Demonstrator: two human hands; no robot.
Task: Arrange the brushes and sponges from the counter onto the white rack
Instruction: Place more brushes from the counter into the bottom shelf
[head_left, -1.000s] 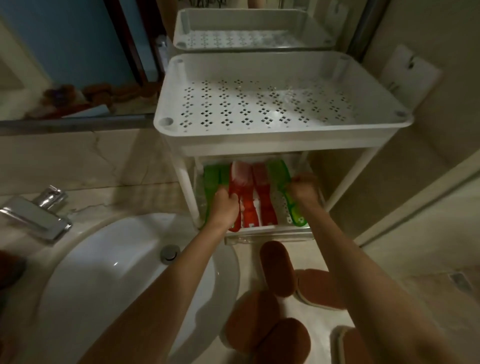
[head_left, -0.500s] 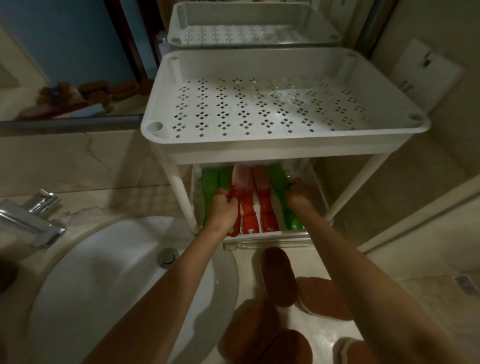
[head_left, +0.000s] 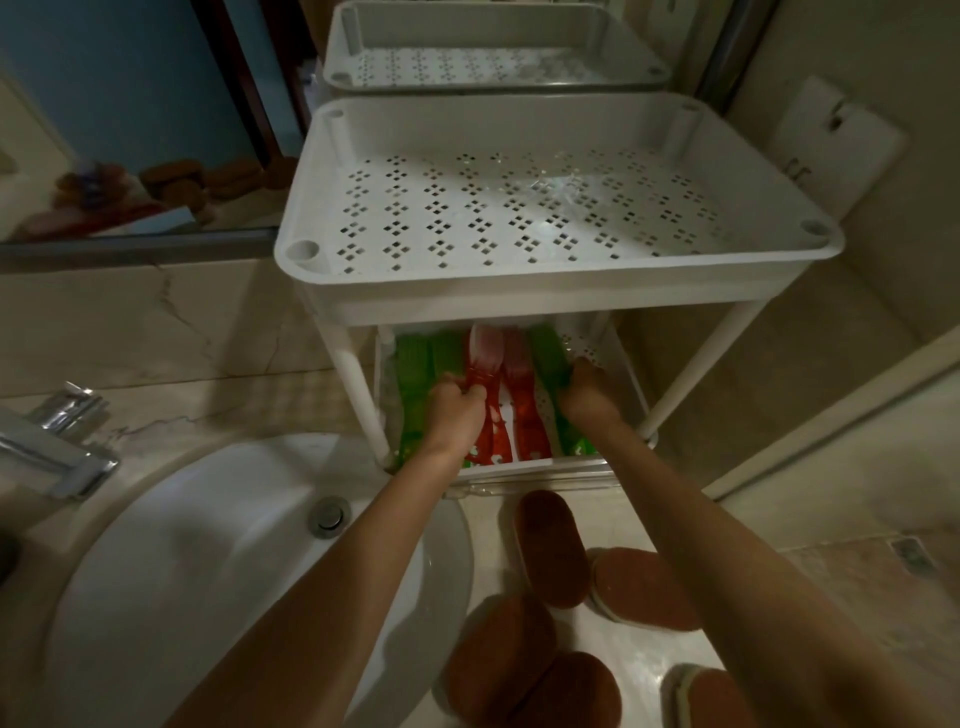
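The white rack (head_left: 561, 293) stands on the counter with a bare perforated top tray. Its lower shelf holds a row of brushes lying side by side: green ones (head_left: 413, 374) at the left, two red ones in the middle, another green brush (head_left: 548, 358) at the right. My left hand (head_left: 457, 415) is closed around the left red brush (head_left: 485, 364). My right hand (head_left: 589, 392) rests on the right green brush, fingers curled over it. Several brown oval sponges (head_left: 550, 545) lie on the counter in front of the rack.
A white sink basin (head_left: 208, 561) with a drain lies at the lower left, and a chrome faucet (head_left: 57, 441) sits at the far left. A mirror (head_left: 130, 114) behind reflects the rack and sponges. A tiled wall stands at the right.
My head has come closer to the rack. Both hands have stayed on the lower shelf, and the right green brush has been pushed straighter into the row.
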